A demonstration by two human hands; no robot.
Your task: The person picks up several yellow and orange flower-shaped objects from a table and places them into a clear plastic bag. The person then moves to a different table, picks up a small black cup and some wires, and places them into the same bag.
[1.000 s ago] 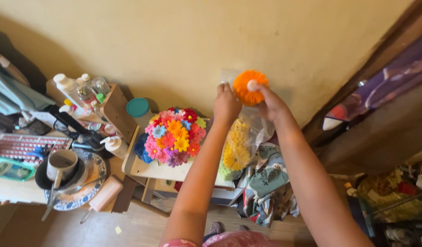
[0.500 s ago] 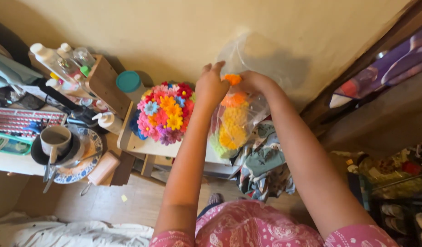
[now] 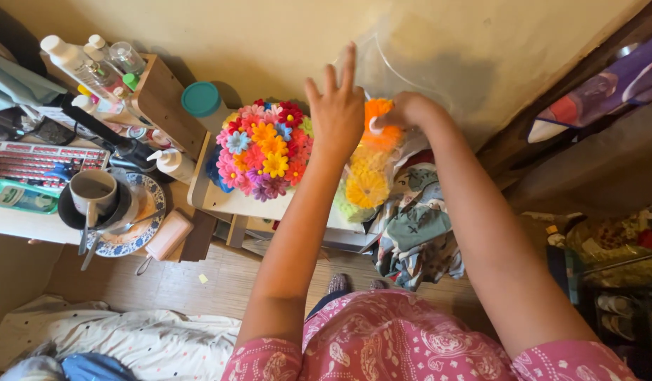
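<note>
Currently, the left hand is raised with its fingers spread apart and gripping nothing; it sits in front of the clear bag, just beside the bouquet. The right hand is closed, fingertips pinched on an orange flower at the mouth of the bag. The two hands are close together, the orange flower between them.

The bag hangs against the yellow wall. Its upper part is see-through and slack. Its lower part holds more flowers: yellow flowers below the orange one, and a pale green one at the bottom. The bag's lower end rests near the patterned cloth.

The bouquet is a rounded cluster of pink, red, orange, yellow, blue and purple flowers. It stands on a small wooden shelf to the left of the bag. A jar with a teal lid stands behind the bouquet, by the wall.

Further left, the table carries a mug set on a patterned plate, a keyboard, and a pump bottle. Several bottles stand in a wooden box above them. The person wears a pink patterned garment.
</note>
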